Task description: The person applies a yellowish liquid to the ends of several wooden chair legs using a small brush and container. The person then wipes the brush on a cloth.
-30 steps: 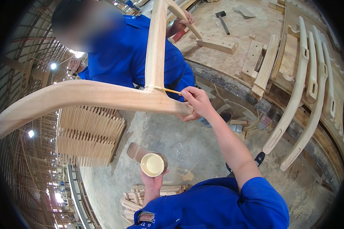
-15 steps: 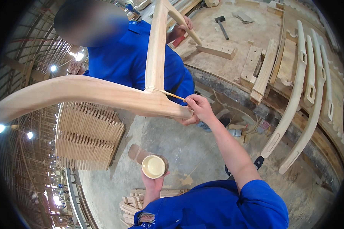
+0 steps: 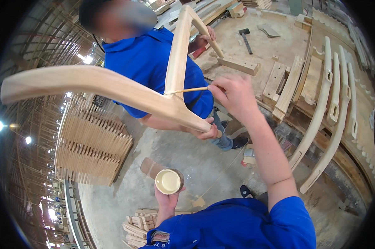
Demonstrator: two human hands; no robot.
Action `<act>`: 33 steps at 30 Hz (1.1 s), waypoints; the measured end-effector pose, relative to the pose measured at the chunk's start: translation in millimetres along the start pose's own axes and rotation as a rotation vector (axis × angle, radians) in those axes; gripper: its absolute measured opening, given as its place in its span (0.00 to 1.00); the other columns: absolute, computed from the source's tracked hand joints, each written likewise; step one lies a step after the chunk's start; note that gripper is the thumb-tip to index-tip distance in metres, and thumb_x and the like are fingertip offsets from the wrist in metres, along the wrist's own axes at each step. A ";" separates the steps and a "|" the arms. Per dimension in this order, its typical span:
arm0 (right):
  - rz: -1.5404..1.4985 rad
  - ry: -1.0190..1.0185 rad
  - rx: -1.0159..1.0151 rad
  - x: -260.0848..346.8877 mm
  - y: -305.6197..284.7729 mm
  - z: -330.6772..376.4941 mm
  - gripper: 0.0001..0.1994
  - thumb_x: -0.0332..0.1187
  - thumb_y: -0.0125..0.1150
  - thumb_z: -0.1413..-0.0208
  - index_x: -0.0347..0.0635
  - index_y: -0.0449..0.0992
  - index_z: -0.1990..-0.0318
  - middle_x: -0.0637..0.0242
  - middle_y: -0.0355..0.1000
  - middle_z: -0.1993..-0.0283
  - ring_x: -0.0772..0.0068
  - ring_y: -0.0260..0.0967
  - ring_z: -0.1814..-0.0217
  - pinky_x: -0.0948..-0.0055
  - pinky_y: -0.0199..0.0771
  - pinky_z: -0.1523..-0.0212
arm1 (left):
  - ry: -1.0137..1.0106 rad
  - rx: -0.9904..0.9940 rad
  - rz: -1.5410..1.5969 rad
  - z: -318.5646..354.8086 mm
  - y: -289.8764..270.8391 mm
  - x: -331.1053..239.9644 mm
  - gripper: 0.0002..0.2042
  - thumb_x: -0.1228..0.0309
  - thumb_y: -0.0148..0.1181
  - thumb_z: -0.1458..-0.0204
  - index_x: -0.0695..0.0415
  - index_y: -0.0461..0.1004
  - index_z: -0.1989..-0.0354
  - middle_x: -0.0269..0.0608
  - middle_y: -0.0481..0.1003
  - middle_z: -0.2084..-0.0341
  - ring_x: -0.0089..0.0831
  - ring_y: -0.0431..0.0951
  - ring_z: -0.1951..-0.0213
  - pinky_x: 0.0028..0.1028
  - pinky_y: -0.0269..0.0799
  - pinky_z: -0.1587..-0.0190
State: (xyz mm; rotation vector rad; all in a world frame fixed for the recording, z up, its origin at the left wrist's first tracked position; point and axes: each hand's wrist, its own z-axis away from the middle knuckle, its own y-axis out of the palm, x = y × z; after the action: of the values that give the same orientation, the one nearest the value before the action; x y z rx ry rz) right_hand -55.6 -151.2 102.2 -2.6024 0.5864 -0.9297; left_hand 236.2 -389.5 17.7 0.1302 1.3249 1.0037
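My right hand (image 3: 234, 96) pinches a thin wooden stick (image 3: 195, 89). The stick's tip touches the seam where an upright bar meets a curved rail on a pale wooden chair frame (image 3: 112, 85). A little cream-coloured stuff shows along that seam. Lower down, my left hand (image 3: 167, 200) is wrapped round a cup (image 3: 169, 181) of thick cream-coloured liquid, its mouth facing up. A co-worker in blue supports the frame, with one hand (image 3: 208, 129) at the rail's near end and the other (image 3: 204, 39) on the far bar.
To the right, a workbench (image 3: 274, 39) carries a hammer (image 3: 245, 40), wooden blocks and several curved slotted wooden parts (image 3: 320, 112). A large stack of wooden pieces (image 3: 92, 141) stands on the left. More wood pieces (image 3: 139, 224) lie low beside my left forearm.
My right hand has risen and moved right with the stick, which now lies flatter and reaches the seam higher up. The frame appears slightly shifted and tilted. My left hand stays put.
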 end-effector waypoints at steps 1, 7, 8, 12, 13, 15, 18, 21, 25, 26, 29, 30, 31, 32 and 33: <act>0.078 -0.037 0.017 8.5 -9.9 -11.0 0.08 0.39 0.58 0.49 0.50 0.76 0.76 0.71 0.69 0.75 0.66 0.69 0.68 0.61 0.58 0.61 | -0.002 0.006 0.008 -0.6 -1.3 0.9 0.25 0.52 0.36 0.42 0.55 0.62 0.44 0.49 0.71 0.52 0.51 0.76 0.57 0.53 0.80 0.67; 0.561 -0.209 0.248 56.9 -39.8 -82.5 0.08 0.39 0.60 0.52 0.48 0.77 0.76 0.70 0.72 0.74 0.67 0.70 0.68 0.63 0.55 0.59 | -0.019 0.039 0.008 -4.9 10.8 2.3 0.25 0.50 0.37 0.43 0.54 0.63 0.44 0.47 0.72 0.53 0.49 0.77 0.58 0.52 0.80 0.69; 0.573 -0.212 0.248 58.6 -41.4 -84.8 0.08 0.39 0.60 0.52 0.47 0.76 0.76 0.69 0.72 0.74 0.66 0.71 0.68 0.63 0.55 0.59 | -0.019 0.019 0.000 -3.4 12.9 2.4 0.25 0.50 0.37 0.43 0.54 0.63 0.45 0.47 0.72 0.53 0.49 0.77 0.58 0.51 0.80 0.70; 0.465 -0.157 0.217 49.8 -51.5 -79.5 0.07 0.38 0.58 0.52 0.47 0.78 0.75 0.67 0.73 0.75 0.64 0.72 0.68 0.57 0.56 0.58 | 0.016 0.011 -0.031 -1.0 14.4 0.7 0.25 0.49 0.37 0.43 0.52 0.64 0.45 0.44 0.73 0.53 0.46 0.78 0.59 0.48 0.80 0.71; 0.395 -0.129 0.205 41.0 -52.5 -72.3 0.07 0.37 0.58 0.52 0.48 0.78 0.75 0.66 0.74 0.75 0.63 0.73 0.68 0.54 0.57 0.59 | 0.021 0.004 -0.033 0.7 12.9 0.7 0.25 0.49 0.37 0.43 0.52 0.64 0.45 0.44 0.73 0.53 0.46 0.78 0.59 0.48 0.80 0.71; 0.249 -0.024 0.201 25.4 -52.4 -55.5 0.07 0.38 0.58 0.51 0.48 0.78 0.75 0.66 0.74 0.75 0.63 0.73 0.69 0.55 0.57 0.58 | 0.027 -0.008 -0.047 2.2 9.8 -1.1 0.25 0.49 0.37 0.43 0.52 0.64 0.45 0.43 0.73 0.54 0.45 0.78 0.59 0.48 0.80 0.71; 0.082 0.106 0.171 8.4 -53.5 -30.2 0.08 0.39 0.58 0.49 0.45 0.77 0.71 0.64 0.72 0.76 0.66 0.70 0.70 0.63 0.57 0.59 | 0.039 -0.014 -0.063 1.1 3.9 -0.9 0.25 0.49 0.37 0.43 0.52 0.64 0.45 0.43 0.73 0.54 0.46 0.78 0.59 0.48 0.80 0.71; -0.123 0.295 0.207 -2.8 -51.9 -10.0 0.10 0.39 0.56 0.47 0.42 0.77 0.70 0.66 0.70 0.77 0.73 0.67 0.72 0.71 0.59 0.67 | 0.023 0.059 -0.110 5.8 -3.3 -4.4 0.26 0.48 0.33 0.43 0.52 0.63 0.44 0.43 0.71 0.52 0.45 0.75 0.54 0.51 0.79 0.68; -0.698 0.554 0.249 -31.0 -21.1 13.6 0.12 0.40 0.53 0.43 0.42 0.78 0.68 0.70 0.69 0.79 0.78 0.64 0.78 0.76 0.61 0.77 | -0.020 0.091 -0.079 0.3 22.7 -2.3 0.25 0.49 0.36 0.43 0.51 0.64 0.44 0.42 0.72 0.53 0.46 0.77 0.58 0.50 0.79 0.71; -0.938 0.730 0.323 -22.3 -13.6 19.9 0.15 0.39 0.50 0.40 0.36 0.76 0.67 0.73 0.64 0.81 0.83 0.57 0.82 0.80 0.58 0.81 | -0.032 0.090 -0.084 -0.3 24.5 0.9 0.25 0.49 0.36 0.43 0.51 0.64 0.44 0.42 0.72 0.53 0.45 0.77 0.58 0.50 0.79 0.71; -1.631 0.969 0.556 -14.6 -4.2 34.5 0.14 0.39 0.50 0.39 0.35 0.74 0.63 0.77 0.55 0.87 0.84 0.47 0.89 0.81 0.48 0.88 | -0.063 0.168 -0.132 -10.2 44.1 12.1 0.25 0.48 0.35 0.42 0.51 0.63 0.44 0.42 0.72 0.53 0.45 0.77 0.58 0.49 0.79 0.70; -1.703 0.950 0.573 -8.5 -5.6 41.8 0.14 0.39 0.45 0.37 0.36 0.72 0.64 0.74 0.57 0.84 0.83 0.46 0.88 0.80 0.46 0.86 | -0.078 0.187 -0.149 -10.1 48.5 20.0 0.25 0.48 0.35 0.42 0.51 0.63 0.44 0.42 0.72 0.53 0.44 0.77 0.57 0.49 0.78 0.70; -1.730 0.945 0.523 -0.4 -12.8 47.4 0.14 0.38 0.45 0.37 0.36 0.72 0.63 0.74 0.59 0.82 0.83 0.48 0.87 0.80 0.46 0.85 | -0.122 0.221 -0.158 -7.2 60.6 25.1 0.26 0.49 0.32 0.40 0.54 0.63 0.44 0.45 0.73 0.55 0.44 0.76 0.56 0.48 0.78 0.67; -1.666 0.892 0.503 7.0 -28.3 50.7 0.12 0.36 0.47 0.38 0.35 0.71 0.62 0.73 0.61 0.79 0.83 0.51 0.84 0.80 0.49 0.84 | -0.131 0.258 -0.177 -7.0 69.3 32.4 0.26 0.49 0.32 0.40 0.54 0.63 0.44 0.45 0.72 0.55 0.44 0.76 0.56 0.48 0.78 0.66; -1.551 0.842 0.482 8.8 -47.2 52.4 0.12 0.36 0.49 0.39 0.35 0.72 0.62 0.72 0.63 0.79 0.82 0.54 0.82 0.79 0.53 0.82 | -0.130 0.306 -0.197 -8.8 81.3 38.4 0.25 0.49 0.32 0.40 0.54 0.63 0.44 0.45 0.72 0.55 0.43 0.76 0.56 0.48 0.77 0.65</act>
State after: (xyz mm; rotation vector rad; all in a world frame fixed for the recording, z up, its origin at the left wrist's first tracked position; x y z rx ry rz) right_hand -2.2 -106.5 87.9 -1.7074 -1.5662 -2.1421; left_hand 182.1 -319.3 35.6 0.2864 1.3364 0.6125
